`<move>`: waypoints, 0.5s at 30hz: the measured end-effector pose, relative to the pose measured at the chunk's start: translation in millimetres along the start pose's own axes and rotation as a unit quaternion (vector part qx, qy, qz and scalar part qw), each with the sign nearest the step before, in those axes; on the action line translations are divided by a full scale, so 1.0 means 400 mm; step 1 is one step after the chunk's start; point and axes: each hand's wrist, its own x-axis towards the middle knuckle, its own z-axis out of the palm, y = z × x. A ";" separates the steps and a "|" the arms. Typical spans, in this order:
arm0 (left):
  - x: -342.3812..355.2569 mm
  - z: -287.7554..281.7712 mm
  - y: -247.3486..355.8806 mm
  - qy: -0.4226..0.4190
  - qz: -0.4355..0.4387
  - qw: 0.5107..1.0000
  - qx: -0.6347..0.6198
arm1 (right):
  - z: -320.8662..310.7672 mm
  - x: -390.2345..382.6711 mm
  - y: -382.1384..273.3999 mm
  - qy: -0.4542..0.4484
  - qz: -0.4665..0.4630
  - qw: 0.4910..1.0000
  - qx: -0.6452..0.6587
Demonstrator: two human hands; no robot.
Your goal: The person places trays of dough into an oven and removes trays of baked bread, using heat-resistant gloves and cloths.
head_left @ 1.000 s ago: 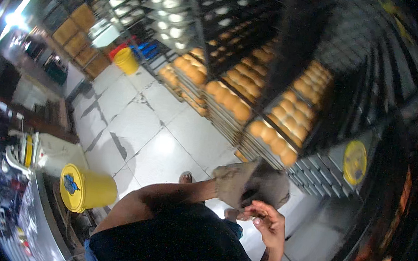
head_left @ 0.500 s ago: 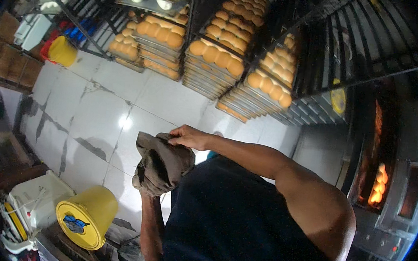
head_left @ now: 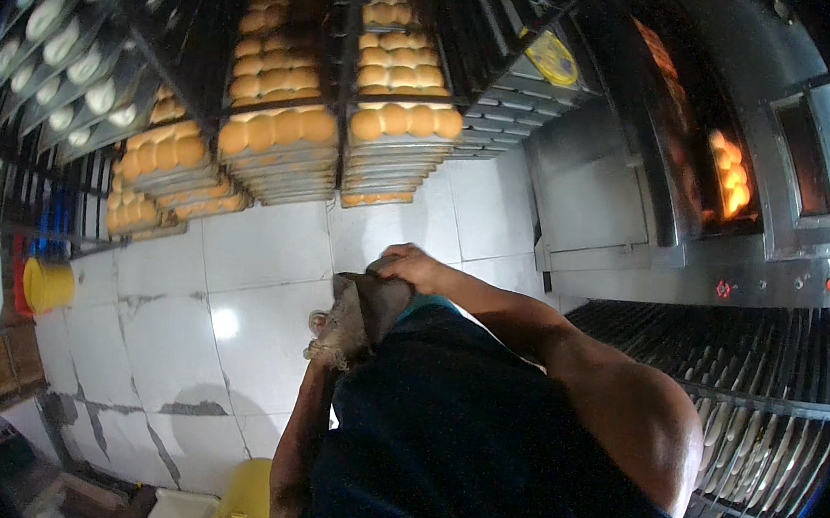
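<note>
A grey-brown cloth [head_left: 386,299], dark and bunched, is in front of my dark shirt. My right hand [head_left: 409,266] pinches its upper edge, fingers bent over the fabric. Below and to the left, my left hand [head_left: 332,339] has the cloth's lower part; frayed, lighter fabric covers most of this hand, and a fingertip seems to poke out at its left side. The fabric hides how the other left fingers lie.
Ahead stand dark metal racks with stacked trays of browned buns [head_left: 278,129]; pale dough pieces [head_left: 84,67] fill trays at left. On the right, a steel oven [head_left: 591,191] glows inside, above another loaded rack [head_left: 766,453]. Yellow buckets [head_left: 49,286] stand on the tiled floor [head_left: 249,318].
My view has turned right, bringing the oven and the rack below it further in. Both hands stay on the cloth, which now looks more gathered and closer to my shirt.
</note>
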 end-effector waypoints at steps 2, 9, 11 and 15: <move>0.069 0.096 0.026 -0.068 -0.030 0.991 -0.110 | -0.141 -0.066 0.014 0.132 -0.082 0.982 0.105; 0.232 0.502 0.155 -0.159 -0.150 0.878 -0.426 | -0.599 -0.312 -0.164 0.278 -0.206 0.934 0.087; 0.257 0.563 0.188 -0.157 -0.157 0.855 -0.468 | -0.636 -0.382 -0.240 0.286 -0.214 0.927 0.112; 0.278 0.600 0.318 -0.189 -0.096 0.809 -0.548 | -0.802 -0.462 -0.353 0.376 -0.273 0.885 -0.041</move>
